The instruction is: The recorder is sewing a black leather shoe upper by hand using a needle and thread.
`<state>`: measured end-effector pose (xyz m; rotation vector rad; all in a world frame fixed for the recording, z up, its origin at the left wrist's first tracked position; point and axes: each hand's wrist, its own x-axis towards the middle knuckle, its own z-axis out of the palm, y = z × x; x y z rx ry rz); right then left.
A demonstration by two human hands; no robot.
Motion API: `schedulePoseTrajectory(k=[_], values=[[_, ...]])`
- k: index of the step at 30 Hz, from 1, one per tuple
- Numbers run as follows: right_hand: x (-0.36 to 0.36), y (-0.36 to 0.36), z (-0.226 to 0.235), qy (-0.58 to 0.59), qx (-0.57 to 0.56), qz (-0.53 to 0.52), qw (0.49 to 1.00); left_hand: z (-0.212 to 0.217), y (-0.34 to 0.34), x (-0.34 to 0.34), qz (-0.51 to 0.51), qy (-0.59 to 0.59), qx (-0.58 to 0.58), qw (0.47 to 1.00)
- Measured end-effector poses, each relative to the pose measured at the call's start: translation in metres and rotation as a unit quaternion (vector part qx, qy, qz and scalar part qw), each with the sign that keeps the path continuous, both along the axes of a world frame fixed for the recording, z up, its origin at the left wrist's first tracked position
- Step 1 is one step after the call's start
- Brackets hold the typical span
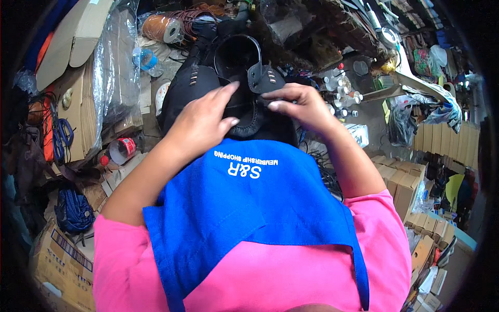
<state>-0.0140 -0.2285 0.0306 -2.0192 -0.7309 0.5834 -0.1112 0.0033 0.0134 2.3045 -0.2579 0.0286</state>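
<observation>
A black shoe (244, 99) lies just above the blue apron (249, 208), toe toward the person. The left hand (200, 122) rests flat on the shoe's left side, fingers spread and apart, gripping nothing. The right hand (299, 104) pinches the shoe's right edge beside its eyelet flap, fingertips closed on the leather. A spool of brown cord (163, 27) sits up left of the shoe, small bottles (340, 96) to its right.

We wear a bright pink short-sleeved top (260, 281), its sleeves ending above the elbows so that both forearms are bare. Over the top lies a royal blue cloth apron (249, 208) with white printed lettering near its far edge and a narrow strap running down beside the right sleeve. We wear no gloves on our hands.
</observation>
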Motion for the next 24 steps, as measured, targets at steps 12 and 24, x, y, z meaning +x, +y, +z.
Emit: schedulePoseTrajectory(k=[12, 24], values=[[0.001, -0.014, 0.0, -0.154, -0.188, 0.022, 0.97, 0.024, 0.04, 0.026, 0.11, 0.1, -0.331, 0.932], [-0.01, -0.039, -0.033, -0.381, -0.211, 0.089, 0.896, -0.026, 0.067, 0.041, 0.068, 0.262, -0.719, 0.64]])
